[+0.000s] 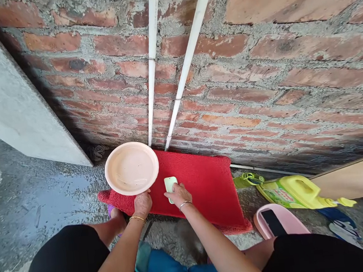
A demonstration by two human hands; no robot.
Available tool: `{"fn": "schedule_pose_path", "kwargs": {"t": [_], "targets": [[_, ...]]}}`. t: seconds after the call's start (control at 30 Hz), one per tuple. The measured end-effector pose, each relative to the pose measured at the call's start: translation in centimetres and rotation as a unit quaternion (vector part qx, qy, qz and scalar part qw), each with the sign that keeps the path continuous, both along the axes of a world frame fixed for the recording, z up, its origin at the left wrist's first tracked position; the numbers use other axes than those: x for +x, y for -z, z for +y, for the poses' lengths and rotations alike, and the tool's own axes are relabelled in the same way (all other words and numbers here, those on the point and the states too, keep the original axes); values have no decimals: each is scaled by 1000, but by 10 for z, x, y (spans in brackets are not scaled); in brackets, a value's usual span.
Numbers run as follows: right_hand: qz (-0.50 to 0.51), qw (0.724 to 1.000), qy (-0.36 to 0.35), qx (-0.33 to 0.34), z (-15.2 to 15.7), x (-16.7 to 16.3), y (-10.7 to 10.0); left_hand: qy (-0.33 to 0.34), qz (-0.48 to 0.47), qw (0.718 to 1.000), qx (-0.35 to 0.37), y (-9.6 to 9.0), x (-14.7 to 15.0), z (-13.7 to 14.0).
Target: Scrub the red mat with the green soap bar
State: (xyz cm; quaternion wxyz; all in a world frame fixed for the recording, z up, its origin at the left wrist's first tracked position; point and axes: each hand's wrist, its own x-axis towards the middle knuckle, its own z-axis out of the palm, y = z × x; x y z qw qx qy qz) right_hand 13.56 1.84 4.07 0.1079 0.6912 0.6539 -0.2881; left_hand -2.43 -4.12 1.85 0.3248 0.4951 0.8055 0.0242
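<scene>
My left hand [143, 204] is closed on the near rim of a pale pink basin [133, 190]. The basin is tilted so that its inside faces me, over the left part of a red plush mat [201, 185]. A little liquid may lie in its bottom, but I cannot tell. To the right, my right hand [179, 194] grips a pale green, rounded rectangular block [169, 182] over the mat; its underside is hidden, so its exact kind is unclear.
A brick wall [241, 92] with two white pipes [185, 68] rises behind the mat. A grey slab [22, 95] leans at left above wet concrete. At right lie a yellow detergent jug [296, 191], a pink scale-like object [287, 222] and blue slippers [343, 227].
</scene>
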Motion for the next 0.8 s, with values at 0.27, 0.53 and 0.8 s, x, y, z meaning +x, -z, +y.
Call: {"fn": "schedule_pose_path", "kwargs": {"t": [0.27, 0.53, 0.8], "targets": [[17, 998, 58, 24, 16, 7, -12, 81, 83, 992, 57, 11, 8, -9], [65, 997, -28, 27, 29, -46, 2, 191, 158, 952, 182, 37, 10, -13], [-32, 993, 113, 20, 34, 64, -2, 191, 183, 936, 231, 59, 15, -21]]}}
